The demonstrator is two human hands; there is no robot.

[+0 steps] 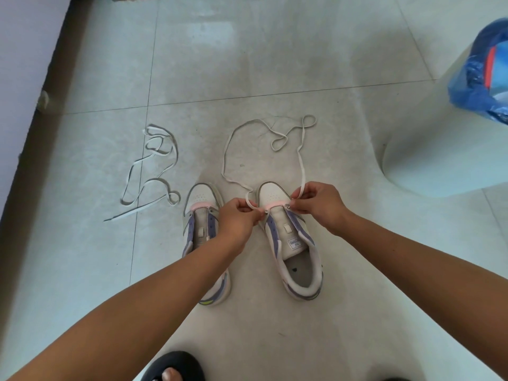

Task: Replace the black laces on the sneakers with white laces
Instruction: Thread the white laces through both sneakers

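The right sneaker (291, 240) stood on the floor (275, 64), just beside the left sneaker (204, 243). Neither shoe had a lace up its holes yet. A white lace (301, 160) ran from the toe end of the right sneaker out over the floor in big loops.

Our left hand (239, 215) pinched one part of that lace by the lowest holes. Our right hand (316, 204) pinched the other part.

A second white lace (154, 171) lay in a heap well to the left.

We thought the loose loops could knot up if we pulled fast. One side could also end up much longer than the other.

Our fingers hid the lowest holes, so we could not tell if the lace was through. We saw no black laces. A blue bag (483, 70) was cut off at the edge.
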